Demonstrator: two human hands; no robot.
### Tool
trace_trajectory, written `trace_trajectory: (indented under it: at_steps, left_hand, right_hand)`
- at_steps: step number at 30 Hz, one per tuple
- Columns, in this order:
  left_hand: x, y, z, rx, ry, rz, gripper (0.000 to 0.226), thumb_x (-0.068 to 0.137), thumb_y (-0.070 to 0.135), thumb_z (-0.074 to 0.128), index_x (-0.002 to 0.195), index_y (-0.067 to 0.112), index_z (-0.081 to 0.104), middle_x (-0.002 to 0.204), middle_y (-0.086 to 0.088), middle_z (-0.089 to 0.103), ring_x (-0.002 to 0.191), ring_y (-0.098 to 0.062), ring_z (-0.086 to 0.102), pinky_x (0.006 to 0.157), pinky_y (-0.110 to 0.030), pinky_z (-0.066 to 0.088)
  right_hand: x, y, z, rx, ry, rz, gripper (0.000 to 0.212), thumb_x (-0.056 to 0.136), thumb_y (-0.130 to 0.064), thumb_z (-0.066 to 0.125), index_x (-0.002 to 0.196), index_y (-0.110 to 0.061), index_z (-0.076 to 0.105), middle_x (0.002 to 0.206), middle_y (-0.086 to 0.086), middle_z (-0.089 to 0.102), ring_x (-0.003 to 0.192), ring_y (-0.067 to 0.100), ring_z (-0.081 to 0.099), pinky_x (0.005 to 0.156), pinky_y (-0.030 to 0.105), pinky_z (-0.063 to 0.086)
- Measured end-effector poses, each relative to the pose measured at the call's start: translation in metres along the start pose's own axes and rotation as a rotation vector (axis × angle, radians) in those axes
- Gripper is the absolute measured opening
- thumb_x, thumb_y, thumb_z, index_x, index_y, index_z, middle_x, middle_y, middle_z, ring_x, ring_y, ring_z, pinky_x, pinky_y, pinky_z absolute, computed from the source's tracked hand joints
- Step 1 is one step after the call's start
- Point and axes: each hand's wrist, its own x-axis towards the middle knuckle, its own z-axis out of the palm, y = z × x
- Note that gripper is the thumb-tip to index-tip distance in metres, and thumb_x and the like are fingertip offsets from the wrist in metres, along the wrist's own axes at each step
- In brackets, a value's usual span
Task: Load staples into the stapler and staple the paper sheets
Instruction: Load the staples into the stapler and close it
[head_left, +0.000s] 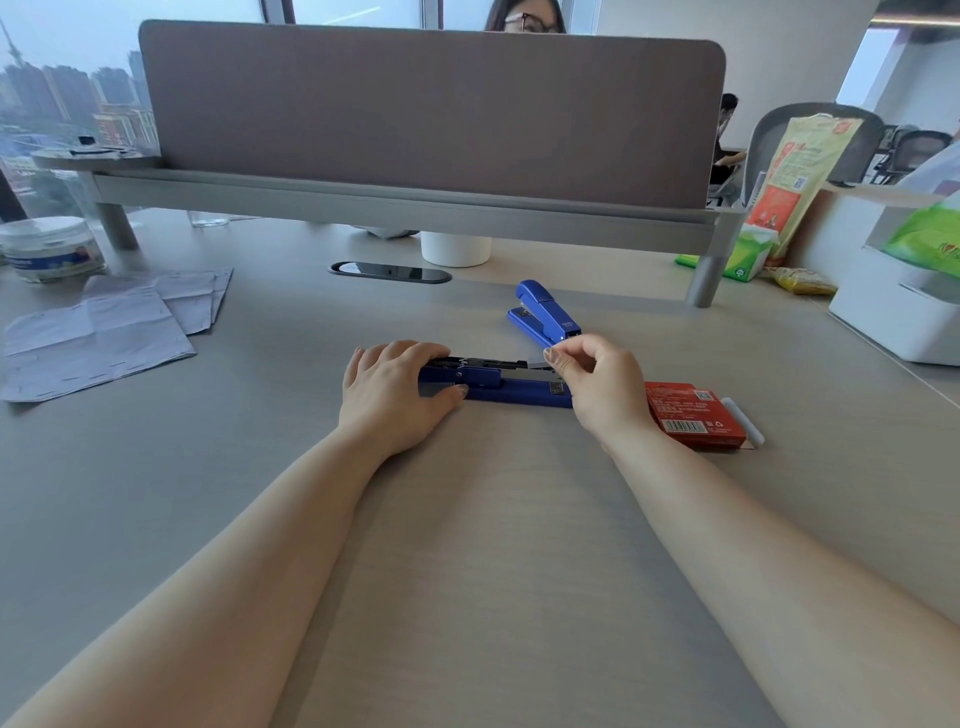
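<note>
Loading step: my left hand pins the opened stapler flat on the bench, its grip closed on it; my right hand pinches a staple strip at its track. Next, I'd seat it straight; paper sheets wait far left.

a pale wood-grain tabletop runs back to a mauve fabric divider panel on a grey raised shelf. hazy city towers fill the left window; a mesh office chair stands at right.
</note>
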Motion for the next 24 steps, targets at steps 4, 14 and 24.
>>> trace_trajectory:
  at_steps: [4,14,24]
  left_hand:
    - [-0.0001,-0.0003,0.0,0.001,0.002,-0.001,0.047,0.079,0.056,0.058,0.122,0.039,0.052,0.131,0.008,0.052,0.129,-0.02,0.037,0.113,-0.037,0.019]
    - [-0.0003,0.0005,-0.0006,0.003,0.003,0.002,0.046,0.079,0.055,0.058,0.122,0.039,0.052,0.131,0.008,0.052,0.128,-0.02,0.038,0.111,-0.035,0.02]
    - [-0.0006,0.0001,-0.0004,0.001,0.003,0.003,0.046,0.079,0.055,0.058,0.122,0.039,0.052,0.131,0.007,0.052,0.128,-0.021,0.038,0.112,-0.036,0.019]
  right_hand:
    - [-0.0005,-0.0001,-0.0004,-0.015,-0.002,-0.015,0.01,0.088,-0.027,0.062,0.084,-0.019,0.066,0.078,0.0,0.065,0.072,0.019,0.058,0.07,0.036,0.049]
    - [-0.0014,-0.0011,-0.0003,-0.089,-0.009,-0.053,0.011,0.088,-0.028,0.061,0.085,-0.019,0.066,0.083,-0.001,0.067,0.077,0.02,0.061,0.072,0.037,0.05]
    - [-0.0017,-0.0001,0.0016,-0.184,-0.002,-0.14,0.011,0.085,-0.027,0.064,0.081,-0.018,0.068,0.085,0.003,0.066,0.074,0.02,0.059,0.07,0.042,0.051]
